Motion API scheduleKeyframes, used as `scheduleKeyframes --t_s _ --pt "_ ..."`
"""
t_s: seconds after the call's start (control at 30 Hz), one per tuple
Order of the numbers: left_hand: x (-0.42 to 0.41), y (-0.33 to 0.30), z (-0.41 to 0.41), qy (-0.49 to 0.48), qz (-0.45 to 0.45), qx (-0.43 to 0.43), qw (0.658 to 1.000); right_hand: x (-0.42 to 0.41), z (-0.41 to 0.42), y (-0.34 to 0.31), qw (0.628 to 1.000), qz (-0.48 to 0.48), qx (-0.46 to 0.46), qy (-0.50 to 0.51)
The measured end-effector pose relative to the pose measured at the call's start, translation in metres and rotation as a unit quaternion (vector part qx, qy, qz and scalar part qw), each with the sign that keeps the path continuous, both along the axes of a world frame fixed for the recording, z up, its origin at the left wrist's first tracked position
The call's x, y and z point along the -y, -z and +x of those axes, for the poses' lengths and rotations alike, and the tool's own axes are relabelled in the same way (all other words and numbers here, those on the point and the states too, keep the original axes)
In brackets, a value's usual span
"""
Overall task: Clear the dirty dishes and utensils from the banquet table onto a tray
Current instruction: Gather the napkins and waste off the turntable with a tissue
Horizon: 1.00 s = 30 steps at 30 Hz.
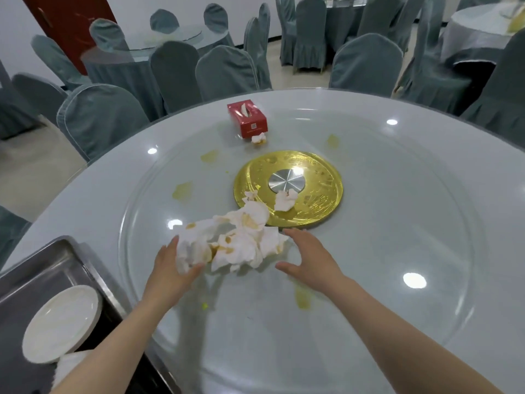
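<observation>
Nearest, the tray sits at the table's near left edge, already carrying a white plate; its front runs out of view, and something white just beside the plate is cut off by the left forearm, so I cannot tell what it is. Beyond the tray, the left hand has its grip curled round one end of the pile of stained napkins, while the right hand hovers spread at the pile's other side, seemingly not yet touching it. The pile is loose, so lifting it by one end would likely shed wads, and dragging it could smear the yellow spills across the glass turntable. Past the pile, a small wad lies apart on the gold disc, easily missed. Farther still, another scrap touches the red tissue box. No utensils are visible anywhere.
</observation>
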State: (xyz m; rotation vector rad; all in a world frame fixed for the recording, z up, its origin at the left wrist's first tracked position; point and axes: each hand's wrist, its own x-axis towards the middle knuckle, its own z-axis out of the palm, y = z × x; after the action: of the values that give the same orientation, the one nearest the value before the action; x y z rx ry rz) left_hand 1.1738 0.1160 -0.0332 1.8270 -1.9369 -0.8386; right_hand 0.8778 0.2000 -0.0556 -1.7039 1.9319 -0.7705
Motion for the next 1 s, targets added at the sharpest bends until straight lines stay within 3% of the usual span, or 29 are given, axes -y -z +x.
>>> scheduleKeyframes --t_s 0.07,0.17,0.3,0.4,0.5,0.6,0.73,0.83,1.0 --pt "0.001 0.009 -0.02 0.032 0.02 0.032 0.999 0.017 0.01 0.0 0.999 -0.002 -0.011 -0.03" --pt "-0.002 0.027 -0.054 0.109 0.032 0.122 0.986 0.037 0.022 0.007 0.994 0.079 -0.045 -0.062" --pt "-0.011 0.044 -0.079 0.176 0.018 0.212 0.961 0.039 0.019 0.02 0.971 0.158 -0.164 -0.071" --pt "-0.019 0.046 -0.086 0.21 -0.017 0.148 0.966 0.02 0.012 0.03 0.978 0.106 -0.174 -0.04" --pt "-0.019 0.038 -0.094 0.193 -0.06 0.064 0.977 0.001 -0.004 0.03 0.999 -0.005 -0.05 0.019" --pt "-0.01 0.022 -0.107 0.165 -0.119 0.015 0.979 -0.001 -0.025 0.012 0.991 -0.078 0.026 0.108" --pt "0.013 0.001 -0.129 0.135 -0.175 -0.06 0.973 0.034 -0.056 -0.013 0.972 -0.179 0.024 0.151" --pt "0.032 -0.012 -0.14 0.115 -0.193 -0.082 0.971 0.077 -0.084 -0.016 0.984 -0.115 0.016 0.134" --pt "0.053 -0.011 -0.136 0.1 -0.196 -0.072 0.973 0.13 -0.111 0.005 0.991 0.117 -0.028 0.064"
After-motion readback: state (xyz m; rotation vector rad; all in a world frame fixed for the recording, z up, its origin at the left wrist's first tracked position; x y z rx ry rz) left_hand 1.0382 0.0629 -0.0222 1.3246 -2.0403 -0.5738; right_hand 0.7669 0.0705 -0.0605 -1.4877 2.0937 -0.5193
